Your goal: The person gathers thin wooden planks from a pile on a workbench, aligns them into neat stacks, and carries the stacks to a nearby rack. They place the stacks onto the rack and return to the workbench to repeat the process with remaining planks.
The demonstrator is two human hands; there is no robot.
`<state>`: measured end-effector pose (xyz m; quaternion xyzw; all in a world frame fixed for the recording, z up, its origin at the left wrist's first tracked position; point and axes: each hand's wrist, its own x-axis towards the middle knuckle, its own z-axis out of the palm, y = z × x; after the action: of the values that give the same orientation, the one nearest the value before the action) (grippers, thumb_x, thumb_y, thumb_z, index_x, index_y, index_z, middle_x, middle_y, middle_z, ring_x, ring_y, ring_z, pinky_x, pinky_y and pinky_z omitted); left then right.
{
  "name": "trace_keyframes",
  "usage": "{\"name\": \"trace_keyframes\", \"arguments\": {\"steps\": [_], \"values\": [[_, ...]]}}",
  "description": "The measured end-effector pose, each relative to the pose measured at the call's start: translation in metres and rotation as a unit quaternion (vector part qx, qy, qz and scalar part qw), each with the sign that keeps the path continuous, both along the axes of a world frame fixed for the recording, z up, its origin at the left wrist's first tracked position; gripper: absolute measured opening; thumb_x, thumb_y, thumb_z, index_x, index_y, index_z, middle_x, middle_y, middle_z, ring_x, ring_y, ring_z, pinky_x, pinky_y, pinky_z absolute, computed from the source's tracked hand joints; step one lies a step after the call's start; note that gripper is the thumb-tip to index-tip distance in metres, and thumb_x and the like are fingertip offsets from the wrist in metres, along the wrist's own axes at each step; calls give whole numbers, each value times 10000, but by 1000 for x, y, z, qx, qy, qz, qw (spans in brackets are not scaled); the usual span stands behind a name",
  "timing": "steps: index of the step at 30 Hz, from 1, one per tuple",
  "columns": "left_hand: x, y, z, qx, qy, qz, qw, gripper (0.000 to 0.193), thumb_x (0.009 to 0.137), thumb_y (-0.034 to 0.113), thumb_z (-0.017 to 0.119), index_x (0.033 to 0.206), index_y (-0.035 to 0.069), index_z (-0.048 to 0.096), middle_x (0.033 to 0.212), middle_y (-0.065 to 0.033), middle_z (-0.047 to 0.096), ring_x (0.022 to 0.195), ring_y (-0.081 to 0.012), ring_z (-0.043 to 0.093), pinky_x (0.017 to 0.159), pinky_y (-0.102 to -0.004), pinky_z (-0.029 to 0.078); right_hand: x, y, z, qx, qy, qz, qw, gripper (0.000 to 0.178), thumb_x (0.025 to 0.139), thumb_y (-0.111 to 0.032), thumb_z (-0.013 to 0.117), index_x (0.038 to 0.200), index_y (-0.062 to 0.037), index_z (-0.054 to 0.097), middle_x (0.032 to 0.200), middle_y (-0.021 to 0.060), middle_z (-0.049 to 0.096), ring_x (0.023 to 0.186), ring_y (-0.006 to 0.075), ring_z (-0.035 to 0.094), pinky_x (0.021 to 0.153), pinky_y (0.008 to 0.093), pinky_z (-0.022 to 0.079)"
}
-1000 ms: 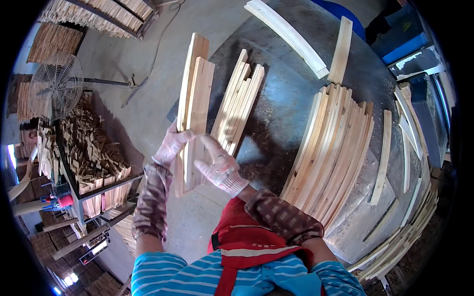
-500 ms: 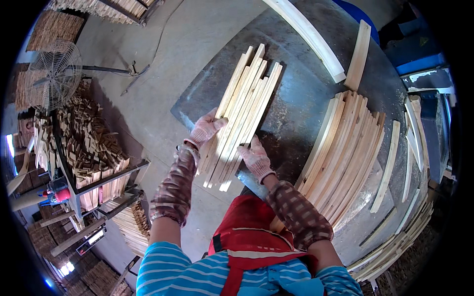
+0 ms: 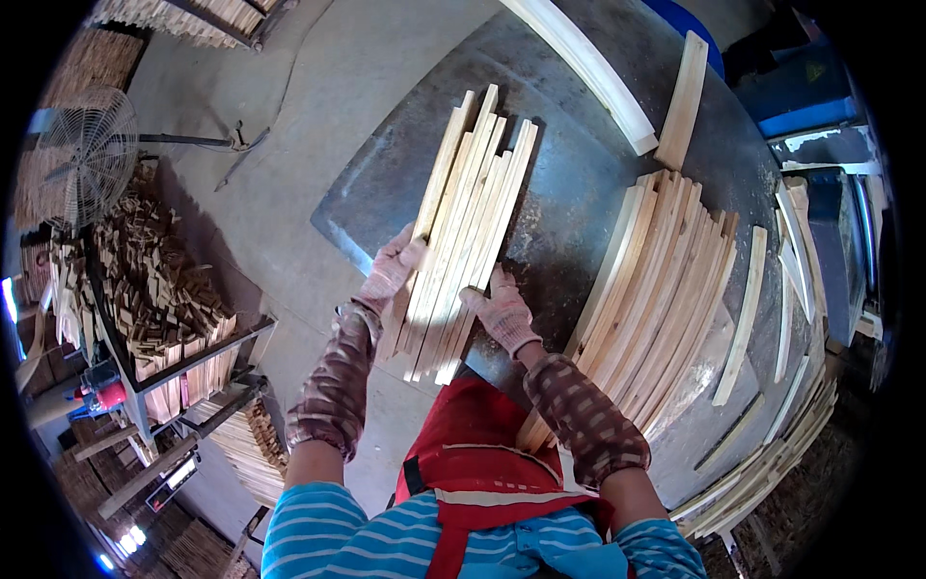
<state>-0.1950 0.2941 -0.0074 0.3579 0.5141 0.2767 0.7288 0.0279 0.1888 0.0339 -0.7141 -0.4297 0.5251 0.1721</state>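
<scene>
A bundle of several long, pale wooden strips (image 3: 473, 203) lies side by side on the dark metal table (image 3: 386, 159), its near ends jutting past the table's front edge and its far ends uneven. Against the bundle's left side is my left hand (image 3: 391, 267), in a pinkish knitted glove, thumb on top and other fingers partly hidden beneath. My right hand (image 3: 503, 313), gloved alike, presses the right side near the close end, thumb against the wood. Between them the two hands clasp the bundle.
Right of the bundle sits a large stack of curved wooden strips (image 3: 656, 289). Loose curved pieces lie beyond it, including a long white one (image 3: 584, 72) and a shorter board (image 3: 683, 101). A caged fan (image 3: 92, 159) and a metal rack of wood offcuts (image 3: 159, 280) stand left.
The view has shifted slightly. My left hand sits a little nearer to me along the bundle; my right hand stays at its right side.
</scene>
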Motion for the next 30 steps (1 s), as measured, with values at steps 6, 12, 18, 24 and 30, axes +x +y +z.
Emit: {"name": "trace_keyframes", "arguments": {"steps": [6,12,18,24,30], "values": [[-3,16,10,-24,69,-40,997,637,906,423,749,1394,50,581,1245,-24,660,1127,-121,587,999,-282,462,10,2,-16,5,17,-3,1000,902,801,-606,671,1456,-49,402,1373,264,500,1281,406,521,1048,456,436],[-22,18,-15,31,174,24,984,419,971,412,663,1197,62,701,995,7,682,875,-109,581,798,-292,500,14,-7,-31,61,44,-28,997,805,836,-566,658,1409,-35,465,1394,271,508,1259,398,534,1035,442,440],[-76,24,-50,130,279,86,948,278,997,304,615,1078,69,739,958,10,709,871,-116,614,772,-278,499,17,-8,4,23,169,-112,979,417,845,-301,676,1144,-12,647,1019,179,710,987,279,677,888,377,505],[-12,30,82,228,334,110,908,276,971,261,642,1058,15,734,913,-47,728,868,-136,635,809,-305,518,23,-34,-23,24,181,-318,930,267,826,-260,670,917,-9,652,760,104,678,694,216,642,698,363,516],[119,-50,122,194,247,8,949,249,983,217,605,1136,41,691,944,-85,716,883,-196,671,782,-314,544,43,-51,15,55,102,-295,948,404,851,-348,695,1075,-18,633,858,130,693,816,261,676,758,379,528]]}}
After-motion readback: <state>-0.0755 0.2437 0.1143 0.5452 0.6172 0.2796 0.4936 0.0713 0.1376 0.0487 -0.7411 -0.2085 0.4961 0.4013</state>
